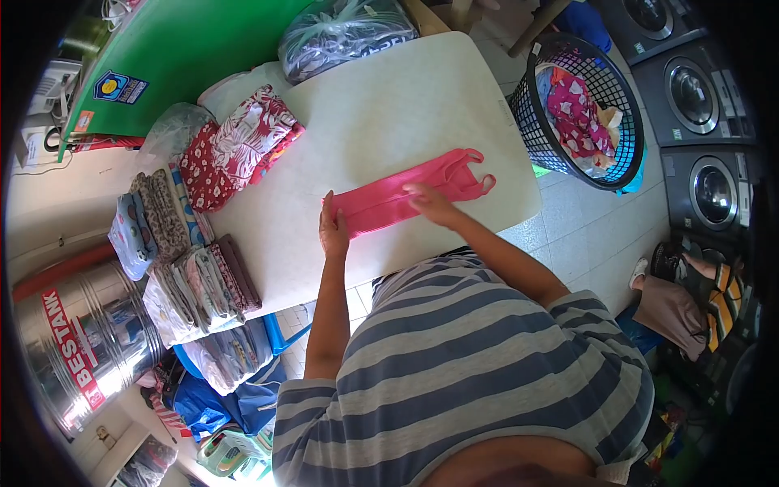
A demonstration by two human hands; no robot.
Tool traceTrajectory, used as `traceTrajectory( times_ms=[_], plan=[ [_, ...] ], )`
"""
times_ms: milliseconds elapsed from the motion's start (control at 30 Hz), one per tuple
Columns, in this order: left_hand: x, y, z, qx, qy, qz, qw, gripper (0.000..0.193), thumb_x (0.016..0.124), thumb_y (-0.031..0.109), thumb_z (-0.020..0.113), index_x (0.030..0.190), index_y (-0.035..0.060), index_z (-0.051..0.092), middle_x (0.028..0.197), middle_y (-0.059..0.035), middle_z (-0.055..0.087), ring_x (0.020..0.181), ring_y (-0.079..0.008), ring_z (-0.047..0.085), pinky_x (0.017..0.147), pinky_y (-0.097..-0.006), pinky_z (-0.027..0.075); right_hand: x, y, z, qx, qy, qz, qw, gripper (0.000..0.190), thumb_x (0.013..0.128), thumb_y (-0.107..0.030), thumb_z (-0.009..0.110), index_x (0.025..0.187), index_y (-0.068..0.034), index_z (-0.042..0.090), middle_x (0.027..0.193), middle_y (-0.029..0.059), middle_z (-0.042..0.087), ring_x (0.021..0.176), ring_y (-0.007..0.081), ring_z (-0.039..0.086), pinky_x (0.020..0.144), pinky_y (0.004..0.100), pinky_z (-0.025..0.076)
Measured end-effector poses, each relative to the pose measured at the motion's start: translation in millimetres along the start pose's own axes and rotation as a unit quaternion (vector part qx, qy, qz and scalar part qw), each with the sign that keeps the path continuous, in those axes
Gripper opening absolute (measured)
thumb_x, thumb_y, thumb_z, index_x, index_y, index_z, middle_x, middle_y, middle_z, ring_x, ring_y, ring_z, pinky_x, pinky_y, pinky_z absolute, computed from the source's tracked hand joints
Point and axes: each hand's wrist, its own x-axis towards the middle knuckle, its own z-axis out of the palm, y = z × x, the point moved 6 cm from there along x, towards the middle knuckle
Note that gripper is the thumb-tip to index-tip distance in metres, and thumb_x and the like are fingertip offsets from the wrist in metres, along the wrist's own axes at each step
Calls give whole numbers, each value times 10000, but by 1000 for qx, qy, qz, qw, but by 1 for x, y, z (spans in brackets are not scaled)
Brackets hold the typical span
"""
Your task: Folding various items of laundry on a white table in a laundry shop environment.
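Observation:
A pink strappy garment, folded into a long narrow strip, lies flat on the pale table in front of me. Its two straps point to the right. My left hand is at the strip's left end, upright along its edge; whether the fingers grip the cloth is not clear. Over the strip's middle, near the straps, is my right hand, its fingers spread a little and slightly blurred; I cannot tell if they touch the fabric.
Folded clothes and stacked cloths line the table's left side. A filled plastic bag lies at the far edge. Right of the table stand a black laundry basket with clothes, front-loading machines and a seated person.

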Motion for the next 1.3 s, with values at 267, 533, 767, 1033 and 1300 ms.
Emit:
traceTrajectory(
  times_ms=[267, 533, 767, 1033, 1300],
  plan=[
    [-1, 101, 29, -45, -56, 69, 995, 445, 863, 10, 494, 1297, 97, 448, 1122, -124, 540, 1030, -218, 541, 864, -293, 433, 10, -13, -16, 28, -65, 228, 971, 487, 897, -351, 510, 1268, -43, 442, 1222, 122, 520, 1092, 245, 521, 872, 358, 443],
    [-27, 199, 138, -126, -250, 72, 957, 564, 856, 123, 556, 1364, 84, 314, 1244, -177, 455, 1062, -265, 509, 838, -332, 450, -11, -50, -103, 456, -84, 285, 839, 479, 900, -417, 488, 1275, -125, 430, 1200, 67, 525, 1071, 232, 540, 871, 418, 470],
    [-15, 68, 154, 30, 25, 2, 999, 612, 840, 283, 581, 1314, 4, 313, 1227, -252, 428, 1108, -369, 452, 914, -436, 389, 3, 7, -125, 302, 35, 261, 916, 507, 837, -152, 602, 1291, -56, 398, 1199, 103, 517, 1061, 203, 539, 879, 329, 469],
    [-7, 33, 184, 49, -110, -205, 971, 684, 690, 428, 716, 1158, -10, 479, 967, -192, 619, 912, -327, 600, 791, -401, 475, -8, 33, -163, -222, 202, 54, 952, 617, 757, -170, 678, 1277, -5, 389, 1206, 197, 490, 1143, 300, 459, 969, 347, 370],
    [4, 143, 149, 1, -142, 27, 989, 364, 706, 129, 640, 1058, 96, 555, 1074, -101, 583, 986, -289, 572, 781, -366, 492, -38, -50, -135, 310, 61, 311, 896, 677, 828, -485, 566, 1318, -66, 361, 1312, 137, 423, 1195, 273, 421, 969, 445, 373]
  ],
)
